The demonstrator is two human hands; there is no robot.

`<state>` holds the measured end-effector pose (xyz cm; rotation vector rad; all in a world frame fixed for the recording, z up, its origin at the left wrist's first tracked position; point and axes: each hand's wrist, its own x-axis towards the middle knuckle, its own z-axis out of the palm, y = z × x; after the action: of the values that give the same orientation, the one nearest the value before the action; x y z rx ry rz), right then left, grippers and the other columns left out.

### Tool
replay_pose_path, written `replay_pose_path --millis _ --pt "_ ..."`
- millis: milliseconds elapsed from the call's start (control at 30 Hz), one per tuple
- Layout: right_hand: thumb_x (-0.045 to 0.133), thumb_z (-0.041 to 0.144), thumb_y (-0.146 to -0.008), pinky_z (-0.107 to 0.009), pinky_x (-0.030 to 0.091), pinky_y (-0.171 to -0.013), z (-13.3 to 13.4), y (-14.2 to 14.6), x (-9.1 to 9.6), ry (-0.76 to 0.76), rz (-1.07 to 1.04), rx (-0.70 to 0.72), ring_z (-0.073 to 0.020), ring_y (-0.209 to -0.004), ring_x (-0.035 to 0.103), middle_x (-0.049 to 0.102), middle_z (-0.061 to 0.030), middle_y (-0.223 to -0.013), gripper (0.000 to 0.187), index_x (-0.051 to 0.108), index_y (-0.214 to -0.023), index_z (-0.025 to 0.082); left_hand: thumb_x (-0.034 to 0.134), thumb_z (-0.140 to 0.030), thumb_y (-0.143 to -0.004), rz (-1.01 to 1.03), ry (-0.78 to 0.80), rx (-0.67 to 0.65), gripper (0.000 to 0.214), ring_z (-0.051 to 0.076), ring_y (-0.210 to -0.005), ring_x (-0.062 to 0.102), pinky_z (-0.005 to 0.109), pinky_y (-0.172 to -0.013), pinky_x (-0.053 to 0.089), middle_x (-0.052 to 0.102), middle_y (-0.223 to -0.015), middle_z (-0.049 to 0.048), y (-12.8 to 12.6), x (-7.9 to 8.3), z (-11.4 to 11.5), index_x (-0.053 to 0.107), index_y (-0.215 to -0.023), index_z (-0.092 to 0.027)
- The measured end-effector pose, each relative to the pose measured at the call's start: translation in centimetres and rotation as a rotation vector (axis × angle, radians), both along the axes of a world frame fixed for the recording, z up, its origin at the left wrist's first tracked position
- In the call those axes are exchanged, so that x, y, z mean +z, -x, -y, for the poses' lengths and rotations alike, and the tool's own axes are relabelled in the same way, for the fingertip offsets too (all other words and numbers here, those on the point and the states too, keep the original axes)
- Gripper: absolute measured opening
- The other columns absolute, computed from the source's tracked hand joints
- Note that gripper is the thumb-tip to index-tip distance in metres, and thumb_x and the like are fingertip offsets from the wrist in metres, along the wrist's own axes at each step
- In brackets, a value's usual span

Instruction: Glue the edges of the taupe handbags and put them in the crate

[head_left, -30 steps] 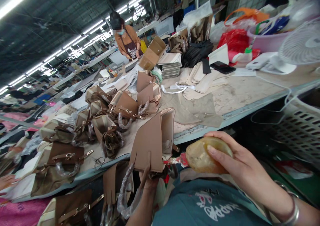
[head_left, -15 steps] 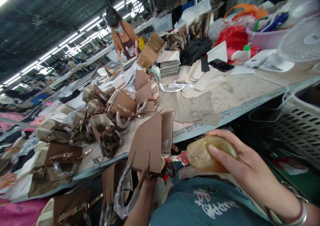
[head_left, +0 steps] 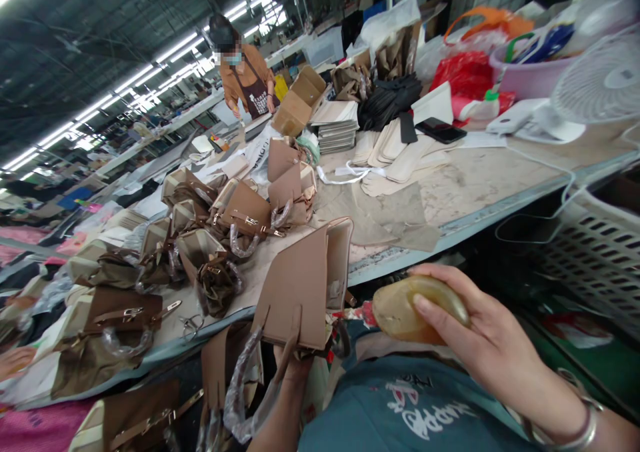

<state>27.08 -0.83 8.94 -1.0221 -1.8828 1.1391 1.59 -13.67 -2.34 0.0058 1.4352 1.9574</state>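
A brown handbag (head_left: 297,285) rests upside down on my left hand (head_left: 296,365), its handles in clear wrap hanging below. The hand is closed under or inside the bag, and its fingers are hidden. The bag's pale inner side faces right. In my right hand (head_left: 480,325) is a smooth, yellowish, translucent rounded block (head_left: 400,309), gripped between thumb and fingers just right of the bag, apart from it. Several more brown handbags (head_left: 247,209) lie on the worktable (head_left: 460,192) to the left. Small scissors (head_left: 191,327) lie near its edge.
A white fan (head_left: 595,85), a pink basin (head_left: 535,75) and a phone (head_left: 441,131) stand or lie at the right. Stacked panels (head_left: 337,135) and a cardboard box (head_left: 300,102) are farther back. A co-worker (head_left: 250,79) stands beyond. A plastic crate (head_left: 600,259) is at right.
The handbag on my left hand has shifted and tilted slightly to the right. My right hand, with the yellowish block, is nearly where it was.
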Motion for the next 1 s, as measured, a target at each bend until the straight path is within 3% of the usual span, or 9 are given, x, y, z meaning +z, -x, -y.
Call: replay_pose_path --millis 167,433,600,733,867,1000 --pt "0.052 0.032 -0.093 -0.028 0.051 -0.072 0.7 0.1 -0.1 -0.154 0.034 0.043 -0.0187 -0.089 0.060 0.059 -0.0047 -0.108 0.028 0.050 -0.121 0.029 0.080 -0.047 -0.046 0.046 -0.036 0.059 0.051 0.028 -0.084 0.065 0.043 -0.071 0.055 0.070 -0.085 -0.0004 -0.1 -0.4 -0.3 0.067 -0.094 -0.031" --pt "0.054 0.016 -0.089 -0.031 0.053 -0.068 1.2 -0.6 -0.9 -0.421 -0.039 0.098 -0.0211 -0.090 0.056 0.053 -0.0096 -0.101 0.037 0.048 -0.125 0.021 0.076 -0.042 -0.055 0.025 -0.039 0.115 0.045 0.028 -0.089 0.066 0.045 -0.078 0.056 0.071 -0.100 0.0042 0.2 -0.5 -0.8 0.068 -0.097 -0.030" --pt "0.055 0.012 -0.086 -0.033 0.054 -0.066 1.4 -1.2 -1.9 -0.548 -0.017 0.137 -0.0244 -0.092 0.055 0.051 -0.0119 -0.101 0.044 0.046 -0.128 0.020 0.073 -0.047 -0.062 0.028 -0.032 0.113 0.031 0.027 -0.087 0.066 0.042 -0.081 0.055 0.072 -0.090 0.0047 0.1 0.1 -1.2 0.070 -0.087 -0.028" --pt "0.056 0.011 -0.084 -0.034 0.055 -0.067 1.6 -1.6 -2.3 -0.563 -0.025 0.077 -0.0248 -0.092 0.056 0.051 -0.0118 -0.103 0.047 0.045 -0.129 0.022 0.073 -0.048 -0.061 0.038 -0.056 0.123 0.038 0.028 -0.090 0.066 0.045 -0.083 0.055 0.072 -0.097 0.0053 -0.1 0.4 -1.4 0.070 -0.093 -0.029" --pt "0.055 0.011 -0.085 -0.034 0.056 -0.067 1.7 -1.5 -2.4 -0.585 -0.023 0.117 -0.0251 -0.093 0.056 0.051 -0.0119 -0.102 0.046 0.045 -0.128 0.021 0.073 -0.047 -0.061 0.003 -0.065 0.118 0.038 0.030 -0.096 0.065 0.048 -0.086 0.054 0.071 -0.102 0.0064 0.0 0.1 -1.3 0.070 -0.095 -0.030" --pt "0.055 0.011 -0.085 -0.032 0.054 -0.064 1.6 -1.5 -2.3 -0.608 0.031 0.068 -0.0239 -0.091 0.055 0.049 -0.0126 -0.104 0.046 0.045 -0.129 0.020 0.081 -0.044 -0.054 -0.005 -0.091 0.010 0.047 0.031 -0.095 0.066 0.047 -0.084 0.055 0.072 -0.101 0.0044 0.5 -0.3 -0.8 0.069 -0.098 -0.031"
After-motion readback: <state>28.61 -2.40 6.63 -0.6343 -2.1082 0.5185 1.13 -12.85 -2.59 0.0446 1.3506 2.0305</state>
